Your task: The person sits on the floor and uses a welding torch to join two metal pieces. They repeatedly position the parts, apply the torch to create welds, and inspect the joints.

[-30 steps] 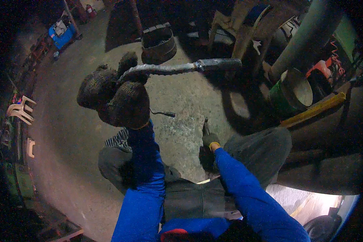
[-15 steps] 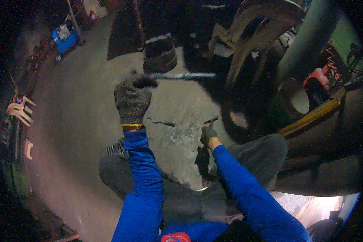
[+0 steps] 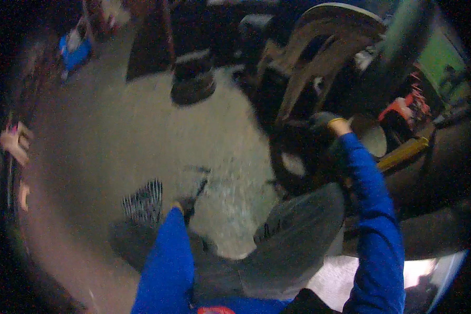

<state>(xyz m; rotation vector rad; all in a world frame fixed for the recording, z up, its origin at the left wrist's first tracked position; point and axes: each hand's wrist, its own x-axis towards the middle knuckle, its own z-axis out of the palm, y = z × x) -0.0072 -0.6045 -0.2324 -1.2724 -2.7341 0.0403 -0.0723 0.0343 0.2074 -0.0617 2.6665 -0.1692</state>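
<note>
Grips a tool [image 3: 201, 186], perhaps a hammer given the blur, in the left hand [image 3: 186, 205], between seven and eight o'clock. Holds the right hand [image 3: 323, 121] out at two o'clock, near the bucket [image 3: 375, 139]; cannot tell its fingers pinched from spread. Has the chair [image 3: 304, 78] at one o'clock and a bin [image 3: 193, 90] at eleven.

Left hand [image 3: 183, 208] near, left of centre; tool [image 3: 201, 185] at its far side. Right hand [image 3: 323, 121] farther out, right; chair [image 3: 311, 57] beyond, drum [image 3: 376, 140] just right. Bucket [image 3: 192, 90] on floor [image 3: 131, 136], far, left of chair.
</note>
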